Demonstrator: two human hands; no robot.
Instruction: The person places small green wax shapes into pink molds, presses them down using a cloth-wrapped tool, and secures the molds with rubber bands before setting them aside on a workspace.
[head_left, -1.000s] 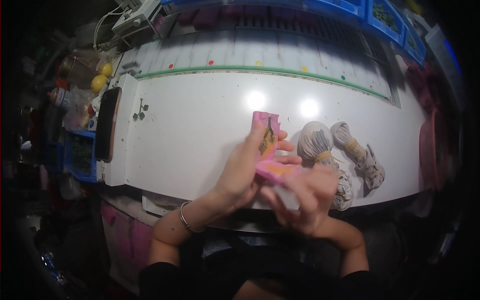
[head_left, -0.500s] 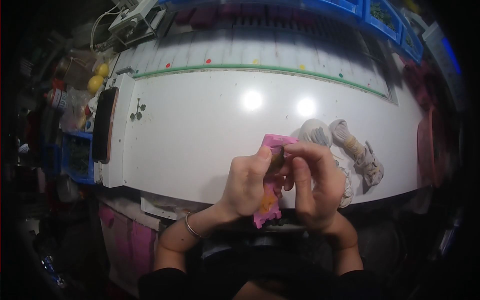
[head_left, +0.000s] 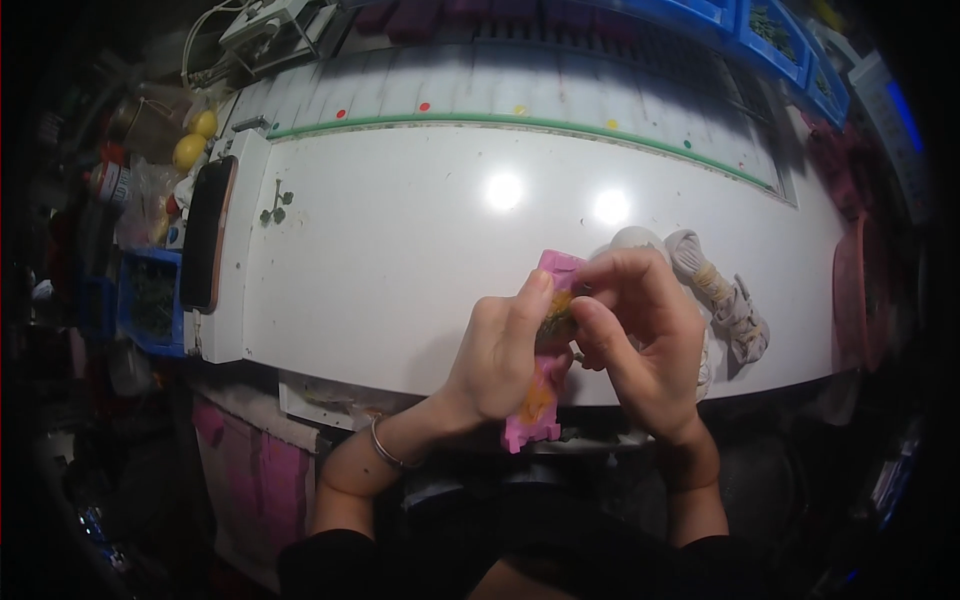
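My left hand [head_left: 495, 350] is wrapped around a pink mould [head_left: 562, 262] with notched ends, held tilted above the table's near edge. Orange-yellow smears mark the mould's hollows. Between my thumbs, a small green and yellowish piece [head_left: 556, 322] lies against the mould's upper part; its kind is hard to make out. My right hand [head_left: 655, 350] is curled beside it, with thumb and index finger bent towards that piece. Whether those fingertips actually pinch anything is hidden.
On the white table [head_left: 380, 240], a bundled whitish cloth [head_left: 715, 295] and a pale round thing [head_left: 640, 240] lie to the right. A phone [head_left: 210, 235] rests at the left edge, near a small green sprig [head_left: 278, 205]. Blue bins [head_left: 775, 40] line the far right.
My right thumb and index finger have shifted at the mould, and more yellowish colour shows there than before. The left hand keeps its grip. The whole view has moved slightly.
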